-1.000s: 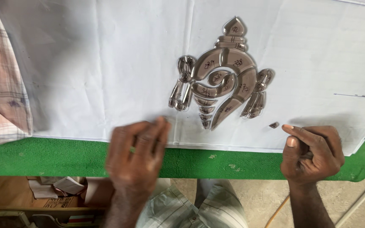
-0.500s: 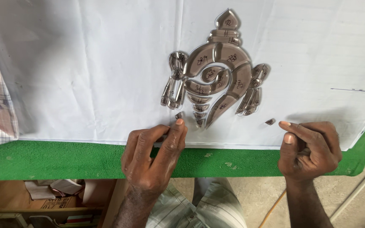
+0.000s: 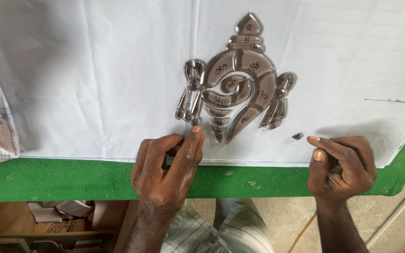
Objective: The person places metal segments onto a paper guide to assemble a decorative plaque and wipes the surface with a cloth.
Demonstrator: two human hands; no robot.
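Apparently two hands (image 3: 167, 164) flank one glass conch (image 3: 234, 79) (one loose chip (image 3: 297, 136)).

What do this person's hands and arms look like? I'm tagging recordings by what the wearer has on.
Both are bare: the left hand and right hand wear no gloves, rings or watch that the view shows, and both forearms are uncovered to the frame's lower edge, with no sleeves visible. The fingers have short nails. Below them is a light striped garment.
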